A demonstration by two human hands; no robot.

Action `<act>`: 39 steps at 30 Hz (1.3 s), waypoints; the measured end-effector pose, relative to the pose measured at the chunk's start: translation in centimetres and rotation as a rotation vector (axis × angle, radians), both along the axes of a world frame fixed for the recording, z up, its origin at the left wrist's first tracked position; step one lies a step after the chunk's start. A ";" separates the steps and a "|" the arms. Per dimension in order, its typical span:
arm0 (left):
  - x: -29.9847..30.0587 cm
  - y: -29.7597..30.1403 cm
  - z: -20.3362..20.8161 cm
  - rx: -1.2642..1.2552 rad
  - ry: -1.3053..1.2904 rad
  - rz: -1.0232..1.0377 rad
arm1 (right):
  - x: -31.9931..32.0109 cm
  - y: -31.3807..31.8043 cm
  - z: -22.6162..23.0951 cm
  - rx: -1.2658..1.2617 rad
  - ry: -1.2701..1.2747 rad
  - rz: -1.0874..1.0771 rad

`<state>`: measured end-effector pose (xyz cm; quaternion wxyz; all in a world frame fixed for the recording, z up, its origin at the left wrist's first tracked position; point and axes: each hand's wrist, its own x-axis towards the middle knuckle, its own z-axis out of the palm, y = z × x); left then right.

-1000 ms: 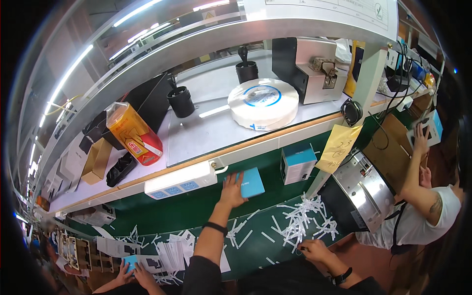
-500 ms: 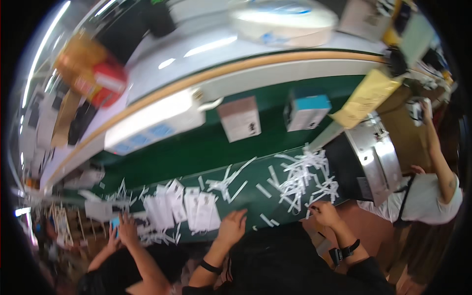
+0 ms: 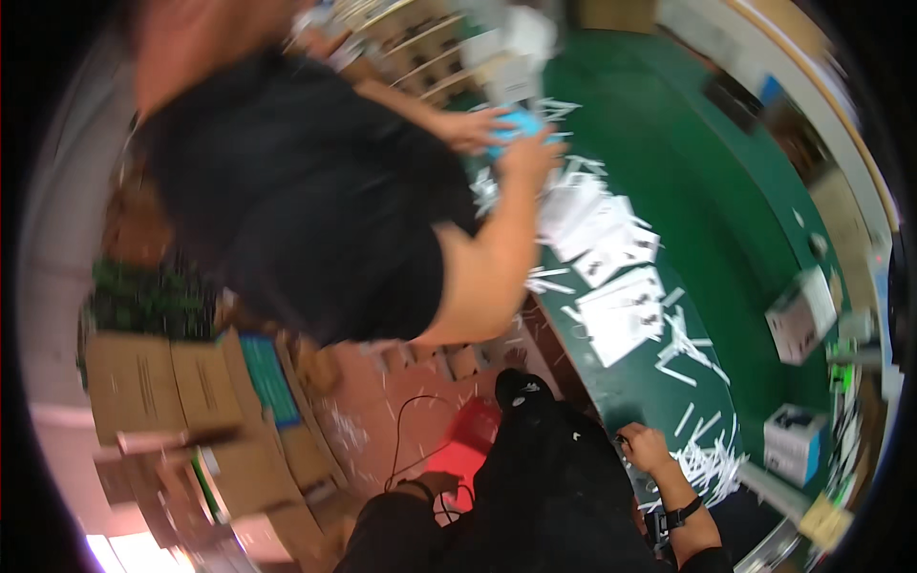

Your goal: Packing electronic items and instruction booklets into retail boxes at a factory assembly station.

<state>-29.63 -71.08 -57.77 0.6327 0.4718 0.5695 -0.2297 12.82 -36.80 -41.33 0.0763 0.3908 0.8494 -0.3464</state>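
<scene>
My left hand (image 3: 439, 481) is low beside my leg, at a red object (image 3: 466, 441) that looks like a plastic stool. Its fingers are partly hidden, so I cannot see whether it grips the red object. My right hand (image 3: 646, 447) is at the near edge of the green table (image 3: 621, 387), fingers curled round something small and dark that I cannot make out. Just past it lies a heap of white paper strips (image 3: 707, 463). Farther along the table are white printed sheets (image 3: 621, 315) in overlapping stacks, with more strips scattered around.
A co-worker in a black shirt (image 3: 306, 201) stands close on my left, both hands on a blue object (image 3: 516, 126). Cardboard boxes (image 3: 138, 382) are stacked at the left. Small boxes (image 3: 795, 439) stand along the table's right side. A dark cable (image 3: 401, 430) runs over the floor.
My view has swung left toward the co-worker and the floor. My left hand has left the table edge and dropped to the red object. The right hand remains near the paper strips.
</scene>
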 end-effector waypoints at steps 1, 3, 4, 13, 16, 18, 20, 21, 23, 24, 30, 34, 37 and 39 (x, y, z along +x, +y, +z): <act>1.8 -0.8 -1.3 -0.008 0.026 0.032 | -1.6 1.5 0.0 0.012 -0.019 0.056; 3.6 -0.4 -3.7 -0.024 0.080 0.088 | -3.9 2.8 -1.8 0.042 -0.011 0.205; 4.5 0.1 -4.5 -0.022 0.162 0.436 | -4.9 3.3 -2.6 0.095 -0.047 0.294; -0.4 -2.7 -11.0 -0.149 0.908 1.448 | -2.8 4.2 -13.0 0.432 0.422 0.808; -1.8 -5.2 -13.7 -0.225 0.896 1.644 | -2.9 3.8 -11.9 0.452 0.327 0.715; -2.9 -2.9 -14.7 -0.289 0.889 1.604 | -1.9 4.1 -11.3 0.444 0.280 0.661; -1.7 -1.9 -16.1 -0.276 0.910 1.531 | -1.5 4.6 -10.9 0.435 0.259 0.638; -1.2 -0.8 -16.0 -0.250 0.882 1.487 | -1.0 4.7 -11.1 0.444 0.252 0.622; 0.8 3.5 -15.3 -0.240 0.817 1.326 | -0.3 4.5 -11.8 0.457 0.248 0.596; 0.2 5.8 -13.5 -0.222 0.729 1.256 | -0.2 3.8 -11.8 0.468 0.250 0.573; -1.4 5.0 -14.9 0.408 0.485 0.551 | -4.2 1.2 -10.0 0.511 0.279 0.486; -5.9 6.6 -10.8 0.473 0.536 0.479 | -2.0 5.0 -13.6 0.588 0.361 0.496; -9.2 5.8 -9.2 0.536 0.584 0.462 | -2.6 2.3 -12.5 0.604 0.381 0.527; -11.5 7.1 -8.2 0.600 0.589 0.418 | -2.8 1.5 -11.7 0.553 0.394 0.340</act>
